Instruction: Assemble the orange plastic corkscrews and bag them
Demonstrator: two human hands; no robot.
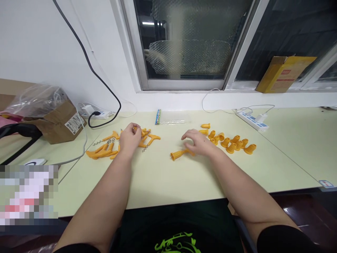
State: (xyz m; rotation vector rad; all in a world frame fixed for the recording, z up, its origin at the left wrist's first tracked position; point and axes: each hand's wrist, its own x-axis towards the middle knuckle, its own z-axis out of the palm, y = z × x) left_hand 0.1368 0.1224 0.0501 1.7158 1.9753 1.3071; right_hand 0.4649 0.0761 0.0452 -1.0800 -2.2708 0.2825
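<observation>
My left hand is over a pile of yellow corkscrews, its fingers pinched together; what they grip, if anything, is hidden. One T-handled corkscrew lies just right of it, its metal spiral bare. More corkscrews are heaped to its left. My right hand is open, thumb and fingers apart, above a corkscrew fitted with a yellow bell-shaped sleeve. That corkscrew lies on its side, its handle partly covered by the hand. Several loose bell-shaped sleeves stand in a group to the right, and one lies beyond.
A clear plastic bag lies at the back of the pale table. Power strips with cables rest near the wall. A cardboard box stands at left, and another carton leans on the window sill.
</observation>
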